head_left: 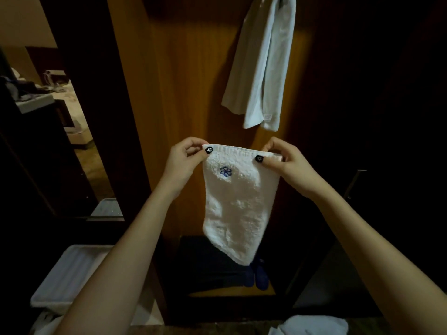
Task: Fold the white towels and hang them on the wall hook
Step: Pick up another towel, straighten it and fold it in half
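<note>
Two bare hands hold one small white terry towel with a blue embroidered flower emblem (238, 201) in front of an orange-brown wooden wall panel (193, 81). We see the left hand (182, 163) pinching the towel's upper left corner between thumb and fingers; its grip is clenched on the hem. The right hand (287, 163) pinches the upper right corner in the same way, grip clenched on the cloth. Both thumbs carry dark painted nails. The top hem runs nearly level between the two hands, and the towel hangs free below them, narrowing to a point at the lower right. The emblem sits near the upper left of the cloth.

Above and to the right, a long white folded towel (263, 66) hangs against the panel from a point at the top edge of the view; we cannot make out the hook itself. Below the held towel lies a dark opening with a blue object (258, 276) that we cannot identify. At lower left stands a white ribbed plastic tray (70, 274). At the bottom right edge, another crumpled white cloth (314, 325) rests on a dim surface.
</note>
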`<state>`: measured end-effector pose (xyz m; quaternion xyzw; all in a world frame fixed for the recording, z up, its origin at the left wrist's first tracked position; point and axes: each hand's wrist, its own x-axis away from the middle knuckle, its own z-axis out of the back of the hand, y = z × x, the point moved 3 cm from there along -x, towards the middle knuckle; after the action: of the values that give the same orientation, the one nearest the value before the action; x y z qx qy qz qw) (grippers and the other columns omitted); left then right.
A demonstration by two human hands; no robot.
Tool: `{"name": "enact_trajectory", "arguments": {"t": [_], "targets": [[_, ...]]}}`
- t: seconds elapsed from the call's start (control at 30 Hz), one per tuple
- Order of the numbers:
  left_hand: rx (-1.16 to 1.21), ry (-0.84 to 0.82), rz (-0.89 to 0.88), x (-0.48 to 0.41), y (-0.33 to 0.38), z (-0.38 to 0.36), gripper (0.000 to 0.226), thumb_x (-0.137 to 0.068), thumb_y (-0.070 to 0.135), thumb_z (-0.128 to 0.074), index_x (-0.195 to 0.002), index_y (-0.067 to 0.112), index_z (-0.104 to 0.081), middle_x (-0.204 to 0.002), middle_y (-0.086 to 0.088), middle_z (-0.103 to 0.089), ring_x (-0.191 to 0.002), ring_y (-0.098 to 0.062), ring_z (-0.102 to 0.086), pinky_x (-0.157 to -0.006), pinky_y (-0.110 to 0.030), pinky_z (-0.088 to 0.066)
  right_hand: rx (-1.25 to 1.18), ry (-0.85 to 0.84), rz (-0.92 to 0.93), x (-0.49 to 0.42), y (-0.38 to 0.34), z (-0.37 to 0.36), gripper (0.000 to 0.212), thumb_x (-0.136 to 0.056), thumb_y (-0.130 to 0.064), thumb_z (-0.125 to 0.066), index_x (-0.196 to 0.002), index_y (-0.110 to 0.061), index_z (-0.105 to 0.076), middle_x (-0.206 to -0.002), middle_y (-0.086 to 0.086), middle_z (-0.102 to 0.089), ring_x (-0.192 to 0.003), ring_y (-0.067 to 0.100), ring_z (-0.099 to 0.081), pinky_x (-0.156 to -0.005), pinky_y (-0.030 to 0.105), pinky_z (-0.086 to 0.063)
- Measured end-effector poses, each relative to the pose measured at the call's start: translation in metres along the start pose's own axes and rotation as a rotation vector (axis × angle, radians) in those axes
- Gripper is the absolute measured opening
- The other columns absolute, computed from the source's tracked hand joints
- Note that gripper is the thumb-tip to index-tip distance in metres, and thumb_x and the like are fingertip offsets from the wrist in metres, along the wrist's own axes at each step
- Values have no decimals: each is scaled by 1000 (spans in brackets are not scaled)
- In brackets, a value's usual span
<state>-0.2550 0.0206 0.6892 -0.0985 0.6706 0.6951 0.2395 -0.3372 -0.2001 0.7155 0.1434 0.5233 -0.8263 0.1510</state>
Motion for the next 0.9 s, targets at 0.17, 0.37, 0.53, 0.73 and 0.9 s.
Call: {"name": "enact_trajectory", "arguments": {"t": [0.17,0.37,0.53,0.73,0.9], "targets": [[-198,-8,-91,4,0,-8,25,-84,6,-68,-79,29,-58,-81,11,-61,-74,7,-57,-66,-10,-46,333,12,71,-3,5,3,24,-91,-4,-61,-91,-28,-57,-88,-21,-63,-84,-14,-57,-78,10,-42],[-281,-11,-149,5,-3,-19,16,-84,6,-67,-83,21,-60,-78,12,-60,-69,6,-56,-59,-9,-44,533,-288,-52,-5,2,-4,34,-88,-6,-60,-106,-32,-73,-106,-10,-72,-96,12,-67,-85,33,-54],[-331,-47,-240,8,1,-27,18,-84,4,-65,-88,20,-57,-78,11,-57,-66,2,-54,-54,-9,-40,286,-296,-222,-7,-1,0,20,-92,-6,-59,-95,-19,-73,-89,-8,-74,-73,8,-68,-64,22,-54],[-233,-118,-204,9,1,-33,21,-83,3,-68,-84,21,-58,-78,13,-58,-74,-2,-57,-65,-15,-45,208,-418,-263,-3,-3,5,16,-91,-4,-64,-105,-8,-67,-90,-5,-77,-88,9,-72,-76,22,-56],[-32,-190,-170,12,9,-42,27,-81,-1,-68,-83,24,-60,-79,17,-61,-80,-4,-59,-73,-16,-47,451,-156,-68,-9,-10,7,12,-86,-21,-72,-76,-17,-68,-63,-6,-68,-56,1,-62,-55,12,-46]]}}
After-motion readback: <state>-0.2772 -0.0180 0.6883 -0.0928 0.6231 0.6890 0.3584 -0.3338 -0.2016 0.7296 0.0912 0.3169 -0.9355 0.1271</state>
